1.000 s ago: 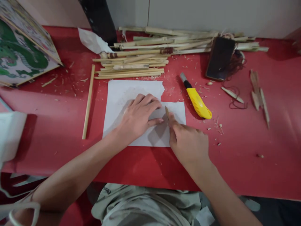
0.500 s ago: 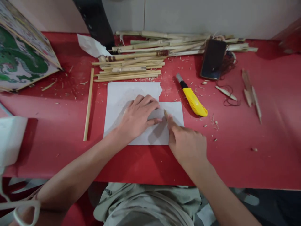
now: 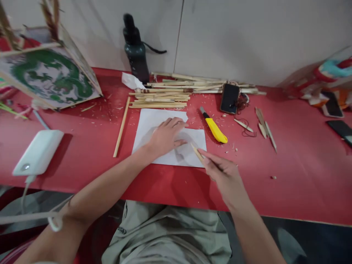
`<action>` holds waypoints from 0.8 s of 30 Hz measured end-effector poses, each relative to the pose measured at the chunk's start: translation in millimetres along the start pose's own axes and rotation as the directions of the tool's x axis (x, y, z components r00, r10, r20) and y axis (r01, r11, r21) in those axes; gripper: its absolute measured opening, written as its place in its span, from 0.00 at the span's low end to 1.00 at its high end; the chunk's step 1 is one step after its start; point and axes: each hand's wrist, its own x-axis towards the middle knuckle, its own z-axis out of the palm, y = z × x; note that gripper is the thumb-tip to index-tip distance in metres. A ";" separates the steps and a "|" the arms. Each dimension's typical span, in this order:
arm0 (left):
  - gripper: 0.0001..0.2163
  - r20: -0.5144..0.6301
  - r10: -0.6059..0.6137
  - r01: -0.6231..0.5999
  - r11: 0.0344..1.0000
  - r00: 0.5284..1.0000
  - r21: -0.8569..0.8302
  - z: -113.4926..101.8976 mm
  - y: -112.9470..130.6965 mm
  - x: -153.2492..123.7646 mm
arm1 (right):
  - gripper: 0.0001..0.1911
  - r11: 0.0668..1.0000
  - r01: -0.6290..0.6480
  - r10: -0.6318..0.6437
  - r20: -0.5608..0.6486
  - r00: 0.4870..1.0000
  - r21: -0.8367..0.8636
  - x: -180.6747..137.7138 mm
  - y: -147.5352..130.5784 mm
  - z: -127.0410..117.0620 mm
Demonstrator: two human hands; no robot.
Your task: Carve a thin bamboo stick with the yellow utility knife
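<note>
A white sheet of paper [image 3: 148, 124], torn at its upper right corner, lies on the red table before me. My left hand [image 3: 167, 134] rests on it with fingers spread, pressing it to the surface. My right hand [image 3: 221, 167] grips a pointed bamboo stick [image 3: 197, 152], its tip over the right part of the paper. I cannot tell whether the tip touches the sheet. A yellow utility knife [image 3: 216, 130] lies just right of the paper. Left of it is a single bamboo strip [image 3: 121, 128].
Bamboo sticks [image 3: 162, 99] are piled behind the paper, with a phone [image 3: 230, 98] at their right. Pointed bamboo pieces [image 3: 266, 128] lie farther right. A dark bottle [image 3: 136, 55], a dragon-painted lantern [image 3: 52, 77] and a white power bank [image 3: 40, 152] with a cable stand or lie leftward.
My right hand has drawn back toward me and to the right, showing more of the stick. My left hand stays on the paper. My view has tilted up, showing more wall.
</note>
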 end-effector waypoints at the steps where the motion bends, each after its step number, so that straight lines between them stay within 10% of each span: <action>1: 0.22 -0.045 0.051 -0.052 0.999 0.998 -0.005 -4.2 3.7 0.0 | 0.22 0.975 -0.042 0.036 0.033 0.999 0.220 7.9 -1.8 -0.4; 4: 0.16 -0.162 0.208 -0.214 0.977 0.965 -0.016 -13.2 16.2 -1.2 | 0.19 0.802 -0.187 0.037 0.265 0.964 0.568 33.7 -7.3 -1.1; 11: 0.10 -0.370 0.079 -0.129 0.985 0.926 -0.112 -9.5 10.0 1.2 | 0.16 0.811 -0.318 -0.034 0.582 0.812 0.491 102.2 -25.4 -5.4; 17: 0.10 -0.229 -0.392 0.205 0.798 0.891 -0.567 -17.9 -2.7 1.1 | 0.31 0.940 0.096 -0.204 0.313 0.927 0.328 122.2 -27.1 16.5; 24: 0.11 -0.042 -0.396 0.249 0.653 0.917 -0.715 -11.8 10.3 2.3 | 0.25 0.942 0.314 -0.326 0.094 0.941 0.121 118.9 -5.9 38.6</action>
